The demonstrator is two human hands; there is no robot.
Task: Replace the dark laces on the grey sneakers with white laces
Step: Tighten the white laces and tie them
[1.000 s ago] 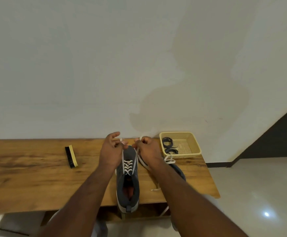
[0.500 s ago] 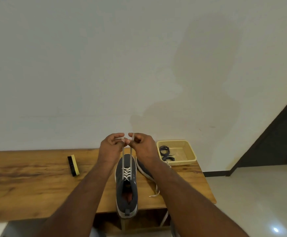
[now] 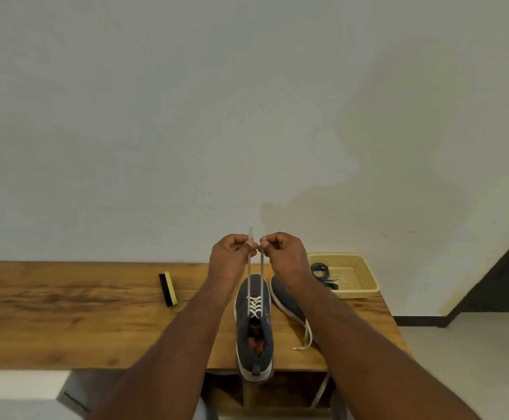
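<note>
Grey sneaker [image 3: 254,338] nearest the camera is sitting heel-first at the front edge of the wooden tabletop [image 3: 65,322], toe pointing away. White lace [image 3: 254,304] is already crossing through the lower eyelets in several rows; the upper eyelets near the collar are looking unthreaded, though that part is too small to count.

Both free ends of that lace are running up, taut and nearly parallel, into the hands. Left hand [image 3: 230,257] is pinching one end between thumb and curled fingers, with the tip sticking up above the knuckles. Right hand [image 3: 283,253] is pinching the other end the same way. The two are just beside each other, raised above the toe — reads to me as pulling the lace snug and evening the ends before the next crossing.

Second grey sneaker [image 3: 286,298] is lying just to the right, mostly hidden by the right forearm. A loose white lace [image 3: 306,336] is trailing from it across the tabletop, so it is at least partly relaced; how far, cannot tell.

Further back — dark laces [image 3: 323,274] are sitting in the yellow basket [image 3: 368,281], so removal looks done for both. A brush [image 3: 168,288] is lying well to the left.

Left to do, by my estimate: finishing the top eyelets and tying.
</note>
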